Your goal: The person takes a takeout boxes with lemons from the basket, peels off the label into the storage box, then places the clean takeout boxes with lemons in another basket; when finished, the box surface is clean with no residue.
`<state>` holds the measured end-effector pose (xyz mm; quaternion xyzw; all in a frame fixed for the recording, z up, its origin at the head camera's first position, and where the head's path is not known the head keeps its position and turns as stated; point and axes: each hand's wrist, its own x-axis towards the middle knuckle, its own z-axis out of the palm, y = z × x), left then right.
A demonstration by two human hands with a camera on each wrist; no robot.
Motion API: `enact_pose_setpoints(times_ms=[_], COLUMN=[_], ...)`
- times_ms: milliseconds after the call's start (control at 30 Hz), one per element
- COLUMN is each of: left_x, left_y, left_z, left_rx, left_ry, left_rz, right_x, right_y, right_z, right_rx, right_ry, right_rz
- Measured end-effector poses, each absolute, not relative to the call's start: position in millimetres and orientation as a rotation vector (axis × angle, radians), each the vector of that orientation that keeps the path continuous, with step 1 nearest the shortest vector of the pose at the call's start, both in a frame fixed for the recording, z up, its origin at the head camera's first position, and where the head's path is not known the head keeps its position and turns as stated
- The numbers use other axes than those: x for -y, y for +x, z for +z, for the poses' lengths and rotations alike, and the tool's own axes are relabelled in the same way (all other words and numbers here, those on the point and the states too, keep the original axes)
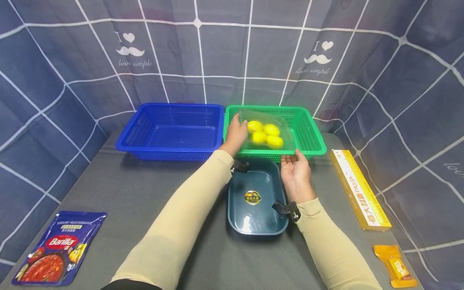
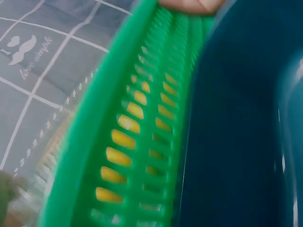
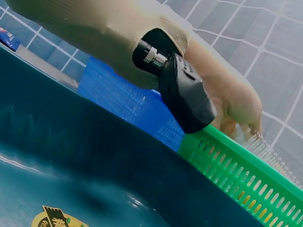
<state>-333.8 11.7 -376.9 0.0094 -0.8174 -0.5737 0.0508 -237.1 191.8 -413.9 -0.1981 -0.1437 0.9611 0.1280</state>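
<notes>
A clear plastic pack (image 1: pixel 284 135) holding several yellow lemons (image 1: pixel 271 129) sits tilted within the green basket (image 1: pixel 319 147). My left hand (image 1: pixel 235 136) grips the pack's left edge, reaching over the basket's front left corner. In the right wrist view the left hand's fingers (image 3: pixel 254 130) bend down at the clear plastic. Palm up, my right hand (image 1: pixel 297 175) is at the basket's front rim, its fingers loosely bent and thumb tip right at the rim. Lemons show yellow through the basket's slots in the left wrist view.
A dark teal tub (image 1: pixel 253 221) with a round label stands between my forearms, against the green basket. Left of that basket is a blue basket (image 1: pixel 170 150). A Barilla sauce pouch (image 1: pixel 59 247) lies front left; a pasta box (image 1: pixel 360 189) and small orange packet (image 1: pixel 395 266) lie right.
</notes>
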Motion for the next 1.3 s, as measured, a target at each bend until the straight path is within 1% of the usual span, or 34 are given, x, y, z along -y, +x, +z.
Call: enact_pose_setpoints(times_ms=[167,367,567,767,1067,1300], left_x=[-8.5,-7.6,-12.3,-16.7,-13.4,-8.9], left_y=[-334.2,-334.8,-335.1,-332.1,-329.9,-330.7], left_z=[-378.5,-376.7,-377.1,-378.5,-376.4,-369.1], left_rx=[2.675,2.706,2.68,2.707,2.696,2.484], left_ry=[-0.055,-0.001,0.087,0.069,0.061,0.069], left_rz=[-1.656,-1.624,-1.39,-1.257,-1.374,-1.558], right_x=[-191.6,-189.6,-189.1,-189.9,-188.9,-191.7], right_y=[-236.9,-237.1,-236.8,-236.4,-235.7,-236.1], right_z=[-413.7,-413.2,-413.6,-415.2,-414.1,-415.6], right_rx=[0.416,0.452,0.454,0.461,0.468,0.464], right_ry=[-0.596,-0.587,-0.581,-0.58,-0.568,-0.568], right_rz=[2.808,2.802,2.803,2.8,2.798,2.793])
